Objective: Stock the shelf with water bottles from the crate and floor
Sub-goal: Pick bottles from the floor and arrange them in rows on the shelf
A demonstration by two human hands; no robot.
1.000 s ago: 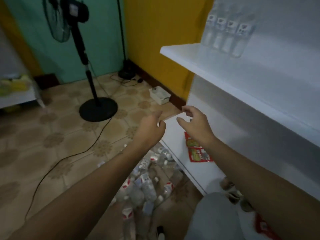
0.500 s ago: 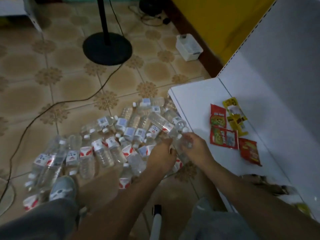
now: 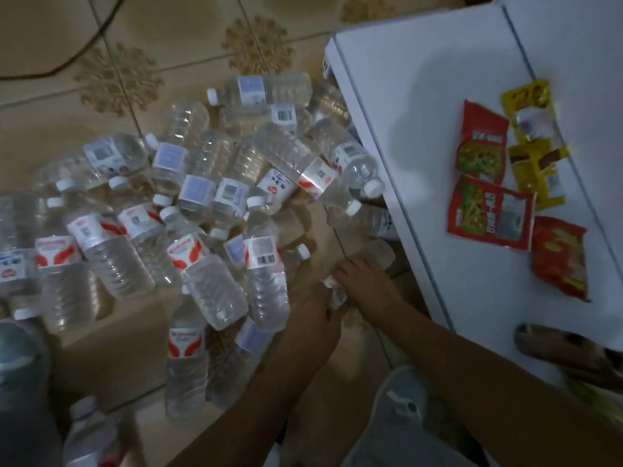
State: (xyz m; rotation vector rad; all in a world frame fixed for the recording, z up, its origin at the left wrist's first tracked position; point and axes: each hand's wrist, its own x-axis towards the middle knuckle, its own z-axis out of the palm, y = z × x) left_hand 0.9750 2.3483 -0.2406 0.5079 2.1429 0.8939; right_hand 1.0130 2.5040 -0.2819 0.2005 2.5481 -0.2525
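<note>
Down at the floor pile beside the shelf [image 3: 438, 129], where half a second before we only reached, our right hand [image 3: 365, 281] clasped a bottle [image 3: 377, 256]; our left hand's [image 3: 313, 318] grip we cannot tell.

My hands are boxed in: pile of water bottles [image 3: 209, 210] packed tight to my left and ahead, many overlapping, little bare floor between them. White shelf board [image 3: 421, 136] edge blocks the right, just beside my right hand [image 3: 365, 281]. Snack packets [image 3: 492, 210] take the shelf's far right part; its near-left part is bare. Open tiled floor [image 3: 50, 136] beyond the pile, with a black cable [image 3: 86, 45] crossing it. Floor under my forearms is free.
</note>
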